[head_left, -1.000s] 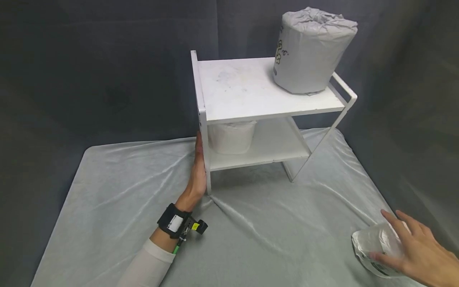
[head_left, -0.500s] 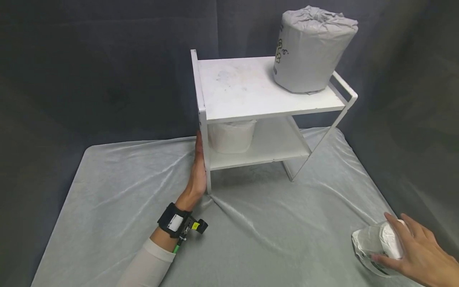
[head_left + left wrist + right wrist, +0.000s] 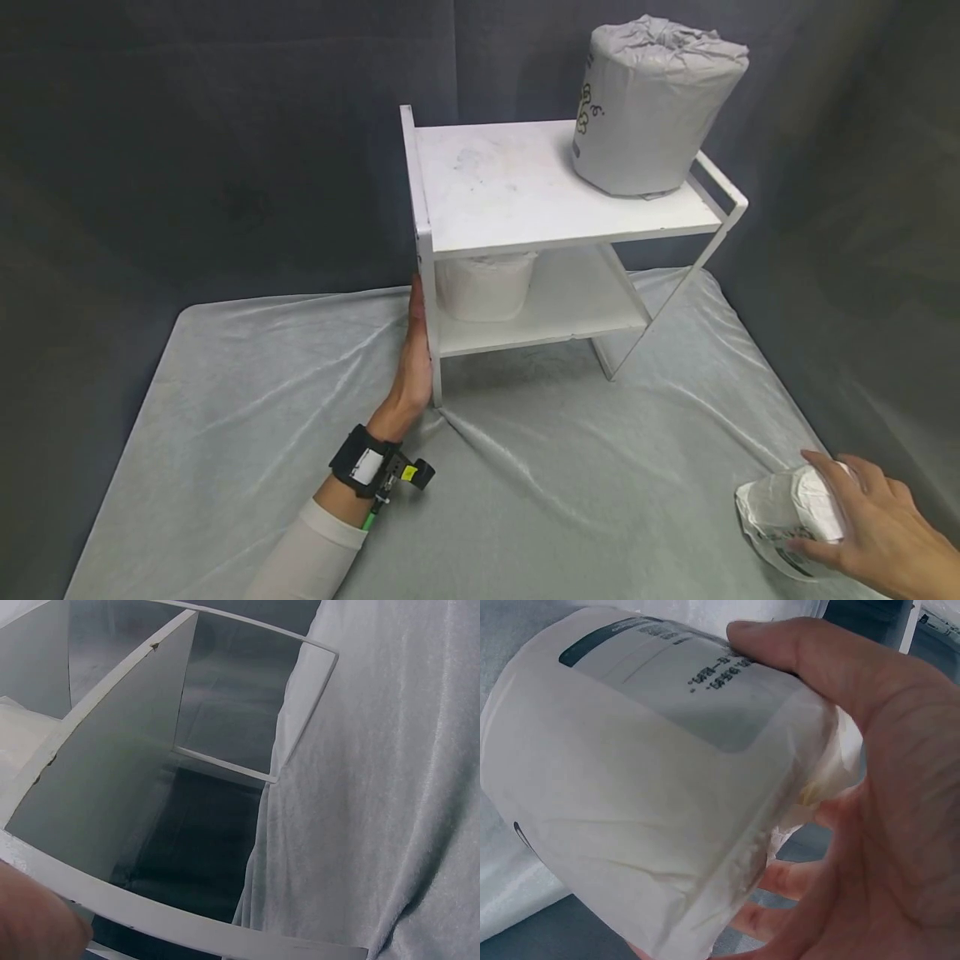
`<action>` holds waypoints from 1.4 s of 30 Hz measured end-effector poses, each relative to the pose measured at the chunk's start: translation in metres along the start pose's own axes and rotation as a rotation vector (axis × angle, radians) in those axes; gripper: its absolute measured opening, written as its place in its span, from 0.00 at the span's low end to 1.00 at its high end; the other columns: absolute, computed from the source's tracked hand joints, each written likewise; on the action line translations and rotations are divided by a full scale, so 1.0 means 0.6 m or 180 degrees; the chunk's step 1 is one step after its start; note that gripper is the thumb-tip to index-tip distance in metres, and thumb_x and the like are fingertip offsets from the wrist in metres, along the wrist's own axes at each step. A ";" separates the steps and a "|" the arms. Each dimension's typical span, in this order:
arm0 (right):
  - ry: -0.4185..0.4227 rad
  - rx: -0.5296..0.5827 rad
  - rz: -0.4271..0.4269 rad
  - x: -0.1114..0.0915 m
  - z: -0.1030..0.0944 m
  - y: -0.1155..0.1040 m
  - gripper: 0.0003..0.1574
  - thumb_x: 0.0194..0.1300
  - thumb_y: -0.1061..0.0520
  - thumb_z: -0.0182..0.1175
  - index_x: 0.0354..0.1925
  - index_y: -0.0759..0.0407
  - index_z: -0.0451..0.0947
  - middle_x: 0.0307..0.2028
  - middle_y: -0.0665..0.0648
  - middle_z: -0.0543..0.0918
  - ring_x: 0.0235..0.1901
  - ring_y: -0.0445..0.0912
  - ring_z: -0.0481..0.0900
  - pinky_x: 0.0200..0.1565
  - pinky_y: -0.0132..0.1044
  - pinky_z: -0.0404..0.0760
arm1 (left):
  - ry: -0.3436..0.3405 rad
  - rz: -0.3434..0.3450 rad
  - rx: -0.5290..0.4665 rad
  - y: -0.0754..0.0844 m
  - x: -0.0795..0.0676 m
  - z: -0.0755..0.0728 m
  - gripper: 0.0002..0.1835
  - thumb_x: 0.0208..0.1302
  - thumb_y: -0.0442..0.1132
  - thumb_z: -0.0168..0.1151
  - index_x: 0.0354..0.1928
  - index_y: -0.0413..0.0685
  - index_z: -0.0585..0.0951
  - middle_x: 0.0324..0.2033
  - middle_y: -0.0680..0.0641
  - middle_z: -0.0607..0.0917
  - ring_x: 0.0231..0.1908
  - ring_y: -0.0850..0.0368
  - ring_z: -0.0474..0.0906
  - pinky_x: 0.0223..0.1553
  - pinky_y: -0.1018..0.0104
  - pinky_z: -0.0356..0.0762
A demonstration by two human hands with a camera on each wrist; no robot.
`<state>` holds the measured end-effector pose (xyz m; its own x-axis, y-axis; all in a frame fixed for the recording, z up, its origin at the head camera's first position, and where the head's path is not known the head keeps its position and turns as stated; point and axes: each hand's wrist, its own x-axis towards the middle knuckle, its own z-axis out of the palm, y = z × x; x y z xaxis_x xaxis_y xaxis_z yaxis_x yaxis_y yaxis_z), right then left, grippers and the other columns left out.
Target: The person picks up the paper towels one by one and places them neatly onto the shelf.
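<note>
A white two-tier shelf rack (image 3: 510,183) stands on the cloth. My left hand (image 3: 411,371) lies flat along its left side frame, fingers pointing away from me. At the lower right, a paper-wrapped toilet roll (image 3: 780,504) sits on the cloth near the edge. Over its top my right hand (image 3: 877,517) curls, thumb on the near side and fingers around the far side. The right wrist view shows the thumb against the roll's printed wrapper (image 3: 652,750), with fingertips partly hidden behind it.
A larger-looking wrapped roll (image 3: 652,117) stands at the right end of the top shelf. Another white roll (image 3: 483,292) is at the left of the lower shelf, its top hidden. Grey wrinkled cloth (image 3: 570,483) covers the table; dark curtains (image 3: 225,150) hang behind and at right.
My right hand has settled from hovering over the roll to gripping it, its thumb and fingers closing in on the sides. The left hand and rack stay still.
</note>
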<state>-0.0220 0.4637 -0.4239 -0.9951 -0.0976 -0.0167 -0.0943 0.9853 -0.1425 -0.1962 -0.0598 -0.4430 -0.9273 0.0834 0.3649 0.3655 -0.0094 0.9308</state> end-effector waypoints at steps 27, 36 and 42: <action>0.0779 -0.0028 -0.0873 0.047 -0.045 -0.049 0.70 0.21 0.49 0.89 0.68 0.56 0.72 0.54 0.68 0.74 0.41 0.70 0.75 0.36 0.61 0.73 | -0.0008 0.0156 -0.0010 0.003 0.001 -0.001 0.33 0.84 0.48 0.11 0.86 0.56 0.34 0.85 0.55 0.35 0.83 0.58 0.29 0.81 0.48 0.28; 0.0375 -0.0151 -0.0680 0.063 -0.082 -0.082 0.72 0.31 0.42 0.90 0.74 0.47 0.67 0.61 0.66 0.71 0.53 0.68 0.71 0.23 0.66 0.75 | -0.0042 0.0082 -0.0038 0.003 0.000 0.001 0.34 0.84 0.52 0.11 0.86 0.54 0.33 0.85 0.55 0.35 0.83 0.60 0.29 0.81 0.47 0.28; 0.0294 -0.0272 -0.0735 0.079 -0.104 -0.107 0.71 0.35 0.40 0.89 0.75 0.44 0.66 0.64 0.64 0.71 0.56 0.66 0.71 0.22 0.64 0.75 | -0.0052 -0.0042 -0.0028 0.006 0.001 0.001 0.34 0.84 0.55 0.11 0.86 0.58 0.33 0.85 0.55 0.35 0.83 0.60 0.29 0.81 0.46 0.28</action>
<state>-0.0649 0.4046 -0.3535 -0.9451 -0.3119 0.0976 -0.3175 0.9470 -0.0480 -0.1952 -0.0592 -0.4394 -0.9305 0.0998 0.3524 0.3525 -0.0170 0.9357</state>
